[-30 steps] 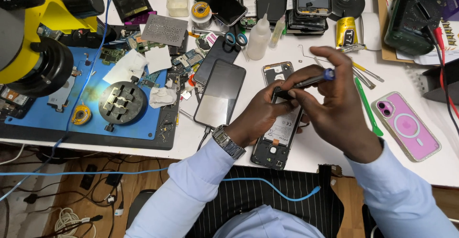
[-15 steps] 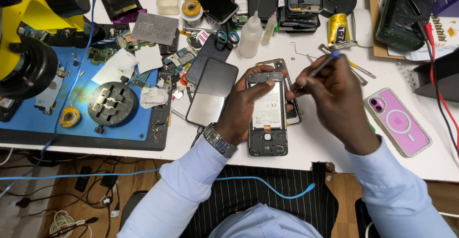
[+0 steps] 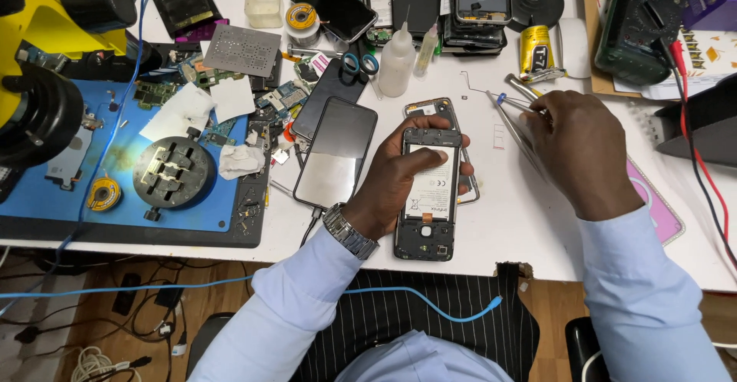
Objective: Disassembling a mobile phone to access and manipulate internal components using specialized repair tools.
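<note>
My left hand point(image 3: 403, 178) grips an opened black phone point(image 3: 427, 213) with its back cover off and the battery showing, thumb pressed on the battery. The phone lies over a second bare phone frame point(image 3: 431, 109) on the white table point(image 3: 522, 221). To the right, my right hand point(image 3: 572, 140) rests on the table with its fingers closed on a thin screwdriver with a blue ring point(image 3: 500, 99), tip pointing left. Metal tweezers point(image 3: 523, 89) lie right beside those fingers.
A dark phone screen point(image 3: 338, 152) lies left of my left hand. A blue work mat point(image 3: 115, 198) holds a round fixture point(image 3: 173, 171) and circuit boards. A yellow microscope point(image 3: 46, 44), white bottle point(image 3: 397, 63), multimeter point(image 3: 641, 21) and pink-cased phone point(image 3: 656, 205) surround the work spot.
My right hand has lifted the screwdriver off the opened phone and moved right to the tools on the table. My left hand keeps hold of the phone.
</note>
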